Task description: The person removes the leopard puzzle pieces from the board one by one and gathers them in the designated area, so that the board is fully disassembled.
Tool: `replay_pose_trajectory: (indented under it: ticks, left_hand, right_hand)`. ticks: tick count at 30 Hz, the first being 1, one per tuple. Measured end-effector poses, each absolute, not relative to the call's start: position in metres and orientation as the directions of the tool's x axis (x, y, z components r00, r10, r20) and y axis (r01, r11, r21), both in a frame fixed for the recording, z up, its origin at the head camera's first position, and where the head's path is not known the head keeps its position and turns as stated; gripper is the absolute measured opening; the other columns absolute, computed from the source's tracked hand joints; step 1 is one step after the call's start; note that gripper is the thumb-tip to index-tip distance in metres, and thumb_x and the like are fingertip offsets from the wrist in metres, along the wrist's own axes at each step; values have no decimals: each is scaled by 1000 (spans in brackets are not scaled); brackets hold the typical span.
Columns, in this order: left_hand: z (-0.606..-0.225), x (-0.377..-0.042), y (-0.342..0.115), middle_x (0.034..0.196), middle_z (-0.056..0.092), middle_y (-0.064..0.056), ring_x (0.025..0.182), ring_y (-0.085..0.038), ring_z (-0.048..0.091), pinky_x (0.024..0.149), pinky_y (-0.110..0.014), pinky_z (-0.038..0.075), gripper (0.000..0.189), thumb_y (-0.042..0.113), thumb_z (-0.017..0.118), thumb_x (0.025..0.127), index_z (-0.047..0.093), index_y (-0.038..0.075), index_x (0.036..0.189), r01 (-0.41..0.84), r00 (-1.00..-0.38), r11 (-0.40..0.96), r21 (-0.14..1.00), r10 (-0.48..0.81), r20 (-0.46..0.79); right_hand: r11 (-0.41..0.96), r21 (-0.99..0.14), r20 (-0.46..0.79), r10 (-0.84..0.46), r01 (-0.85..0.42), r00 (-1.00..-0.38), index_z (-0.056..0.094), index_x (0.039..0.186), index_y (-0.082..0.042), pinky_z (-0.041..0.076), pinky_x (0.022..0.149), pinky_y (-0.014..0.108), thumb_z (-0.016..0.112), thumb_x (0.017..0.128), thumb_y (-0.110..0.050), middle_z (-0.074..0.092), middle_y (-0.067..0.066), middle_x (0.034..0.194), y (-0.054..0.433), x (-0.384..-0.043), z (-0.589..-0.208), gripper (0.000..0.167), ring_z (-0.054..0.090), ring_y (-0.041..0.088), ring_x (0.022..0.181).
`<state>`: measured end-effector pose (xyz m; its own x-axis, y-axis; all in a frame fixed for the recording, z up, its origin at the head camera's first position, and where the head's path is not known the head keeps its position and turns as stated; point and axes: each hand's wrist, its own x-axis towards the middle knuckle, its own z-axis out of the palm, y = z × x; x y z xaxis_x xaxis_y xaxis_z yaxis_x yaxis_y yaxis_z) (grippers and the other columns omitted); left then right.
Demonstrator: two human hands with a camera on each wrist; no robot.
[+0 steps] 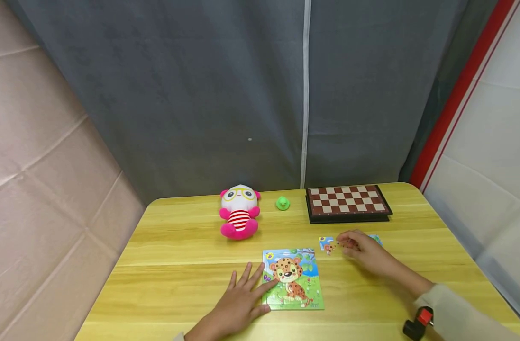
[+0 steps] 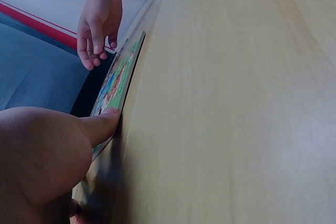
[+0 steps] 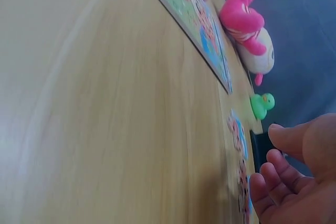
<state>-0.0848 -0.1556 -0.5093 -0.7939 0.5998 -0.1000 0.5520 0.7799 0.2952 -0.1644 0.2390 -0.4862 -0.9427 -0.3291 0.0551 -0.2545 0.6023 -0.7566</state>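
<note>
Resting with straight, spread fingers at the left edge of a leopard puzzle board [image 1: 297, 289], the left hand [image 1: 238, 300] is listed first in the head view; its index fingertip lies on the picture. Right hand [image 1: 365, 251]: fingers bent, over loose puzzle pieces [image 1: 326, 243] right of the board; contact cannot be told from here. Lettering: small print at the board's lower right corner, too small to read. Along the back of the counter [image 1: 178, 251]: pink-and-white plush toy [image 1: 240, 215], green duck [image 1: 283, 203], checkered game board [image 1: 347, 203]. Left wrist view: left thumb on the puzzle board's near edge; right hand beyond it, fingers loosely bent. Right wrist view: right hand relaxed, thumb apart from half-curled fingers, a bare gap between; loose pieces on the counter just beside the fingertips.
</note>
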Motion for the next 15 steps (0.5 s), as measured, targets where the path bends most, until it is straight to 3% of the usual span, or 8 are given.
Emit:
replay_pose_trajectory:
  ticks: [15]
  left_hand:
    - [-511, -85, -156, 173, 11, -9, 156, -45, 9, 117, -76, 15, 61, 60, 42, 103, 30, 43, 161, 548, -796, 781, 299, 597, -102]
  right_hand:
    - [545, -782, 38, -444, -304, -895, 64, 130, -3, 53, 86, 27, 64, 101, -5, 63, 8, 118, 202, -157, -486, 29, 56, 19, 102]
